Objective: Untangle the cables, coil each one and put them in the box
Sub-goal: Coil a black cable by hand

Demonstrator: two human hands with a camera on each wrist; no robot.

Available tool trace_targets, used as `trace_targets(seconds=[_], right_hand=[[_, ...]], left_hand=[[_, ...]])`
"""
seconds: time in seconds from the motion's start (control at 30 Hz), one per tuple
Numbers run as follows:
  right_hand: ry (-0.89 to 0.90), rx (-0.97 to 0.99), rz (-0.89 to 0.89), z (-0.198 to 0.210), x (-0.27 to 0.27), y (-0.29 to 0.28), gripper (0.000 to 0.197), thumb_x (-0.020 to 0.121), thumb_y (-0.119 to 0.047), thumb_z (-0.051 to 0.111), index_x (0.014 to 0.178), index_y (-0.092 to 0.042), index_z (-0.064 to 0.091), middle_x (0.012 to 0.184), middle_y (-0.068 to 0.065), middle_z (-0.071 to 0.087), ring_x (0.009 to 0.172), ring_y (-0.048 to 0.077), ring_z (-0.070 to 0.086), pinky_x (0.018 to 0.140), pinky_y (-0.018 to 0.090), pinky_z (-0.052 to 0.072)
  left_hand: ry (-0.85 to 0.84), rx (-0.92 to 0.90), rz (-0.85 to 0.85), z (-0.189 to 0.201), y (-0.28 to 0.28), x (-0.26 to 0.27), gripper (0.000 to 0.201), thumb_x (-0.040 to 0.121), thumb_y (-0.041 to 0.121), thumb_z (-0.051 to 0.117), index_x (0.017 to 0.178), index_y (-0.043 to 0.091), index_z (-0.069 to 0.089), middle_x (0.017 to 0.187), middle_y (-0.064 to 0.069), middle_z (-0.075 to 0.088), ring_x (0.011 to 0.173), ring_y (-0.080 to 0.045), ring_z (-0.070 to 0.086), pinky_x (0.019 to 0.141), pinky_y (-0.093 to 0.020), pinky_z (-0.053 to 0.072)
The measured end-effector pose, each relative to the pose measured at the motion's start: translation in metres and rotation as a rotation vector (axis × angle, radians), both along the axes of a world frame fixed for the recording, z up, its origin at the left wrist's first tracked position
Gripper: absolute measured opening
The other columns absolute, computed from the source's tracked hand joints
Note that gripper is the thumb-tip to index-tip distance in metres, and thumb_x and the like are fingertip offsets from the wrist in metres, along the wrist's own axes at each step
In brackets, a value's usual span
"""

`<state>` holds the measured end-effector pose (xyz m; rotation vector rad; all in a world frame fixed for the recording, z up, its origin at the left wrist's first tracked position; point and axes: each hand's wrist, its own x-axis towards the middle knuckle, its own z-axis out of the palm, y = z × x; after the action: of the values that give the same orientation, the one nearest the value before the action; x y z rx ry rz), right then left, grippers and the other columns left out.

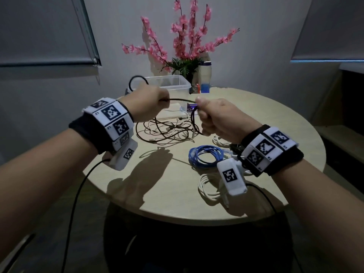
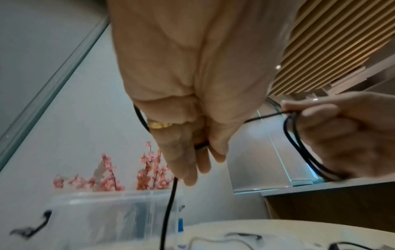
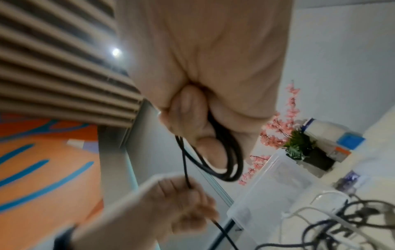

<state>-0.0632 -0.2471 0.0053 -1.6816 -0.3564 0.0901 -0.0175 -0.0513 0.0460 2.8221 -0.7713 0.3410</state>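
Right grip (image 1: 213,117) clamps black cable (image 1: 182,100) loops; left grip (image 1: 151,104) pinches taut strand running sideways, box (image 1: 178,85) just behind.

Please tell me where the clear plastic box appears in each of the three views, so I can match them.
Head: the clear plastic box stands at the table's far side, behind the left hand.
Left wrist: lower left, under the hand.
Right wrist: lower right of centre.
Shared landmark: the pink flowers, which rise behind the box in every view.
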Motion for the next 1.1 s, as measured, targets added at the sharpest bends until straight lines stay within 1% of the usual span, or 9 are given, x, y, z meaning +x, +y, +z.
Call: trace_targets(seconds=[0.2, 0.27, 0.33, 0.43, 0.53, 0.7, 0.8, 0.93, 1.1], right_hand=[[0.048, 0.461, -0.086, 0.015, 0.004, -0.008, 0.041, 0.104, -0.035, 0.031, 0.068, -0.017, 0.042, 0.054, 0.0, 0.053, 0.041, 0.01, 0.039, 0.054, 0.027, 0.024], [0.045, 0.576, -0.087, 0.017, 0.004, -0.005, 0.037, 0.104, -0.03, 0.031, 0.073, -0.014, 0.045, 0.083, 0.012, 0.07, 0.058, 0.015, 0.062, 0.056, 0.025, 0.041], [0.038, 0.745, -0.06, 0.018, 0.006, -0.001, 0.032, 0.104, -0.022, 0.031, 0.08, -0.008, 0.048, 0.111, 0.025, 0.065, 0.089, 0.028, 0.069, 0.069, 0.031, 0.058], [0.0, 0.841, -0.178, 0.018, 0.012, 0.003, 0.026, 0.104, -0.016, 0.034, 0.089, -0.003, 0.051, 0.121, 0.028, 0.057, 0.111, 0.034, 0.06, 0.093, 0.041, 0.053], [-0.113, 0.589, -0.31, 0.012, 0.017, 0.005, 0.024, 0.103, -0.014, 0.037, 0.089, -0.008, 0.056, 0.095, 0.011, 0.061, 0.09, 0.016, 0.06, 0.086, 0.028, 0.05], [-0.305, -0.488, -0.35, -0.001, 0.018, 0.007, 0.019, 0.1, -0.018, 0.043, 0.092, -0.014, 0.06, 0.091, 0.0, 0.063, 0.085, 0.013, 0.058, 0.074, 0.029, 0.044], [-0.173, -0.555, -0.212, 0.0, 0.011, 0.01, 0.023, 0.102, -0.022, 0.04, 0.093, -0.014, 0.059, 0.079, 0.001, 0.065, 0.076, 0.013, 0.065, 0.074, 0.034, 0.048], [-0.182, -0.562, -0.152, 0.001, 0.008, 0.008, 0.027, 0.1, -0.032, 0.046, 0.089, -0.015, 0.063, 0.064, -0.005, 0.048, 0.059, 0.01, 0.043, 0.059, 0.026, 0.037], [-0.2, -0.595, -0.18, 0.001, 0.012, 0.0, 0.028, 0.099, -0.027, 0.048, 0.092, -0.008, 0.067, 0.063, -0.01, 0.047, 0.059, 0.005, 0.041, 0.059, 0.022, 0.032]], left_hand=[[0.295, -0.03, -0.057, -0.038, -0.013, -0.01, 0.017, 0.097, 0.011, 0.043, 0.087, 0.007, 0.057, 0.081, 0.001, 0.062, 0.071, -0.011, 0.07, 0.069, -0.036, 0.058], [0.387, 0.013, -0.066, -0.047, -0.017, -0.014, 0.02, 0.098, 0.012, 0.039, 0.085, 0.008, 0.054, 0.083, -0.002, 0.063, 0.065, -0.015, 0.071, 0.064, -0.033, 0.058], [0.426, 0.053, -0.061, -0.054, -0.019, -0.017, 0.02, 0.098, 0.012, 0.037, 0.086, 0.01, 0.053, 0.09, -0.004, 0.064, 0.063, -0.021, 0.071, 0.058, -0.03, 0.055], [0.381, 0.152, -0.07, -0.054, -0.019, -0.02, 0.022, 0.097, 0.011, 0.038, 0.079, 0.016, 0.051, 0.086, -0.002, 0.062, 0.059, -0.018, 0.069, 0.057, -0.029, 0.053], [0.205, 0.251, -0.109, -0.047, -0.019, -0.024, 0.017, 0.095, 0.014, 0.044, 0.081, 0.014, 0.055, 0.082, -0.002, 0.062, 0.068, -0.019, 0.066, 0.066, -0.031, 0.052], [-0.056, 0.145, -0.127, -0.032, -0.017, -0.018, 0.02, 0.091, 0.014, 0.047, 0.094, 0.01, 0.067, 0.091, -0.011, 0.067, 0.083, -0.029, 0.061, 0.076, -0.036, 0.05], [-0.13, 0.003, -0.097, -0.023, -0.012, -0.011, 0.023, 0.087, 0.005, 0.051, 0.1, 0.012, 0.069, 0.104, -0.008, 0.064, 0.092, -0.027, 0.06, 0.083, -0.037, 0.05], [-0.204, -0.232, -0.058, -0.014, -0.009, -0.004, 0.02, 0.086, 0.009, 0.064, 0.105, 0.014, 0.062, 0.104, 0.002, 0.05, 0.088, -0.017, 0.052, 0.078, -0.029, 0.044], [-0.255, -0.233, 0.017, -0.002, -0.002, 0.005, 0.012, 0.088, 0.011, 0.063, 0.1, 0.013, 0.067, 0.091, -0.006, 0.068, 0.079, -0.019, 0.063, 0.073, -0.028, 0.047]])
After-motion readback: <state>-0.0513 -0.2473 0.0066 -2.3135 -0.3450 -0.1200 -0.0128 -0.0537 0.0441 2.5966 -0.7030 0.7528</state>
